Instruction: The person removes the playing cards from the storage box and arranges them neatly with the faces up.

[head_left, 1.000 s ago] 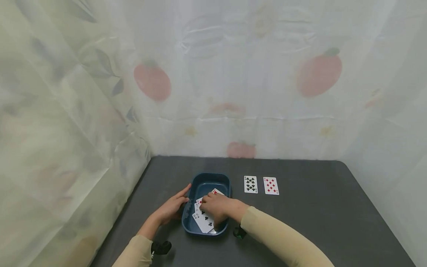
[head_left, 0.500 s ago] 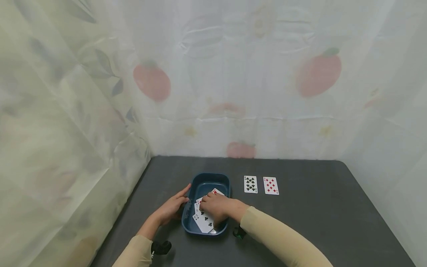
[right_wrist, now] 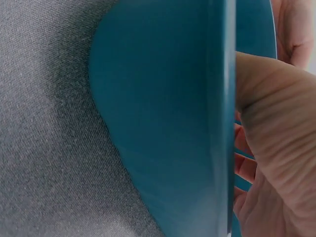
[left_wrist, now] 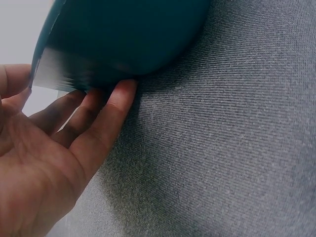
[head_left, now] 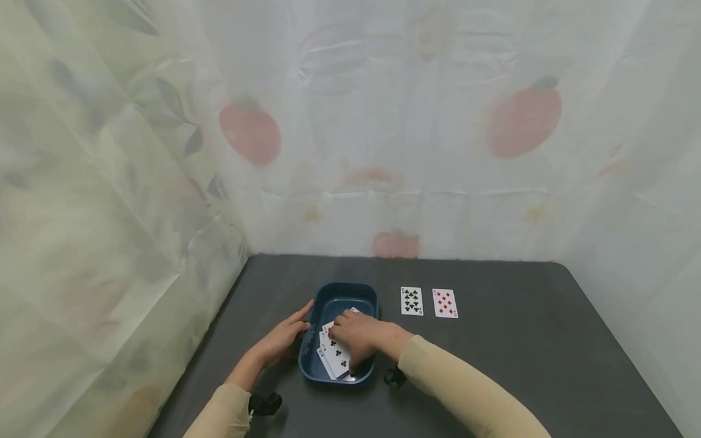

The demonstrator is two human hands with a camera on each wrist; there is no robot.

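Note:
A dark blue rectangular tray [head_left: 344,292] stands on the table in the head view, with several fanned playing cards [head_left: 338,358] in it. My right hand [head_left: 361,334] reaches over the right rim, its fingers and thumb curled over the face-up cards and gripping a clubs card. In the right wrist view the tray wall [right_wrist: 158,108] hides most of these fingers. My left hand [head_left: 279,344] rests along the tray's left side. The left wrist view shows its fairly straight fingers [left_wrist: 101,131] against the outer wall, low near the table.
Two face-up cards lie beyond the tray to the right: a clubs card [head_left: 412,301] and a diamonds card [head_left: 445,303]. The dark grey table [head_left: 520,340] has light patterned curtains [head_left: 350,152] behind it and at both sides.
My right hand has shifted slightly within the tray, and the clubs card under it has turned a little, showing more of another card's edge beneath. My left hand stays in place.

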